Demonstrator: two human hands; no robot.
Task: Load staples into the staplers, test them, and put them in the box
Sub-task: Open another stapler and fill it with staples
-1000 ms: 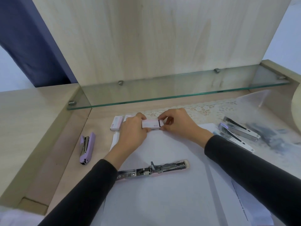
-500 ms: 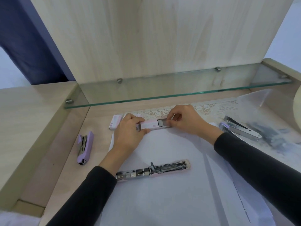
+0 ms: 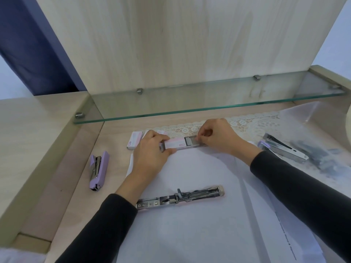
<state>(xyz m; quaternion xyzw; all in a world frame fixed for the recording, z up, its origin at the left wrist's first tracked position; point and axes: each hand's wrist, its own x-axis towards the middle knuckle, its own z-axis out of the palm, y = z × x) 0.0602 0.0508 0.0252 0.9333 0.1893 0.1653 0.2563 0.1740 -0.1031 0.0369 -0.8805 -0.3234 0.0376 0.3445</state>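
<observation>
**Two hands slide open a box of staples**

Both forearms, in black sleeves, reach forward across white paper (image 3: 190, 234) towards twelve o'clock. The left hand (image 3: 150, 154) lies palm down, thumb and fingers closed around the pink sleeve of a staple box (image 3: 175, 144). The right hand (image 3: 218, 138), knuckles up, pinches the inner tray (image 3: 191, 140), which sticks out of the sleeve towards three o'clock. A second staple box (image 3: 133, 140) lies at nine o'clock of the left hand. An opened pink stapler (image 3: 180, 198) lies flat at six o'clock of the hands. A purple stapler (image 3: 98, 170) rests at eight o'clock; another opened stapler (image 3: 284, 149) at three o'clock.
</observation>
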